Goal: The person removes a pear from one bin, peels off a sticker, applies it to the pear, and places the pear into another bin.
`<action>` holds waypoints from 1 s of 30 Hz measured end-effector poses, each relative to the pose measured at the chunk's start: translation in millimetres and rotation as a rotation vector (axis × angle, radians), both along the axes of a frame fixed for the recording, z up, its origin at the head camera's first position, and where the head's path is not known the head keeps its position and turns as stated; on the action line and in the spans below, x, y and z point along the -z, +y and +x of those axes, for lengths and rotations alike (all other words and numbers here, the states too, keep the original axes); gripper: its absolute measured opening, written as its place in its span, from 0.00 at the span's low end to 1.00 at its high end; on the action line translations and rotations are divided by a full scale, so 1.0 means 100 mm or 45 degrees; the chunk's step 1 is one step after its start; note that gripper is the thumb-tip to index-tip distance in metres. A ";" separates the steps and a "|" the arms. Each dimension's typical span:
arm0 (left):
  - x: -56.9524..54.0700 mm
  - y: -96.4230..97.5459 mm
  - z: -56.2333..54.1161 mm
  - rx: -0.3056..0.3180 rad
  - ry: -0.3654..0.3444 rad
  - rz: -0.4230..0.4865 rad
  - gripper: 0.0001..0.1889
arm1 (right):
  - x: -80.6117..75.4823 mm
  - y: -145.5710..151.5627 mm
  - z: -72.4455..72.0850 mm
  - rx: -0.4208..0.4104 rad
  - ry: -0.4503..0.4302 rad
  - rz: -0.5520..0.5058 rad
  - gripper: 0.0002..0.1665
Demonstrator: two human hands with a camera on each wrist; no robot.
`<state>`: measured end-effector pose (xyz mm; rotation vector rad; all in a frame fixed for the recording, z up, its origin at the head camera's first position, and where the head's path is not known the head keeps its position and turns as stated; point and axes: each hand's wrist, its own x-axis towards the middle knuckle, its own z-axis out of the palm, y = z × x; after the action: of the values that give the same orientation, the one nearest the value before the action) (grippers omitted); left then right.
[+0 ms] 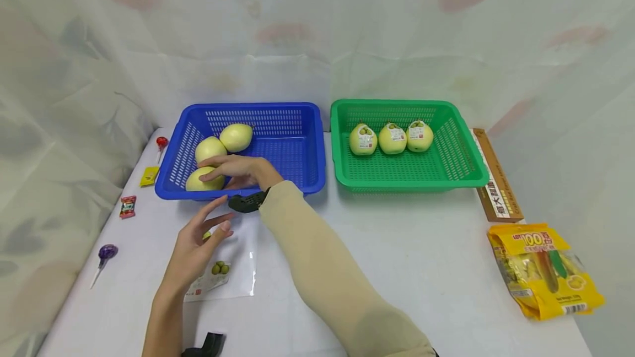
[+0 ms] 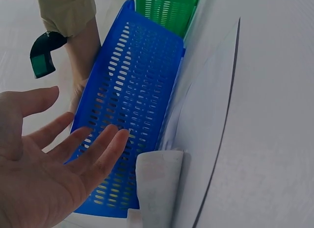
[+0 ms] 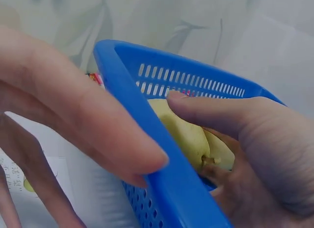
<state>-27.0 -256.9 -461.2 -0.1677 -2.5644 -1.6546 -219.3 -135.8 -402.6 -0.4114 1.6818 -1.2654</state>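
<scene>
Inside the blue basket (image 1: 273, 147), at its near left corner, my right hand (image 1: 243, 168) holds a pale yellow-green pear (image 1: 198, 182). The right wrist view shows the thumb on the near side of that pear (image 3: 179, 130), with other fingers by its stem. Two more pears, one in the middle (image 1: 210, 149) and one at the back (image 1: 236, 137), lie beyond it without visible labels. My left hand (image 1: 190, 249) is in front of the basket, fingers spread and palm empty. Below it lies a clear sheet (image 1: 243, 280) with a printed pear label (image 1: 220, 270), partly hidden by the hand.
To the right, a green basket (image 1: 387, 183) holds three labelled pears (image 1: 393, 139). A brown box (image 1: 498, 180) and a yellow snack bag (image 1: 550, 274) lie at the right edge. Lollipops (image 1: 107, 252) and small wrapped candies (image 1: 127, 206) line the left edge.
</scene>
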 end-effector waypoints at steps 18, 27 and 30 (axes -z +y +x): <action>0.00 -0.01 0.00 0.009 0.020 -0.017 0.31 | -0.08 0.06 -0.02 -0.148 0.227 -0.083 0.41; 0.00 -0.02 0.01 0.008 0.018 -0.024 0.31 | -0.31 0.30 -0.20 -0.128 0.165 -0.312 0.39; 0.01 -0.02 0.01 0.009 0.023 -0.015 0.31 | -0.43 0.49 -0.28 -0.138 0.239 -0.365 0.39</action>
<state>-26.4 -259.1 -461.7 -0.1918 -2.5644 -1.6329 -247.6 -87.1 -359.2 -0.8047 1.6100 -1.4271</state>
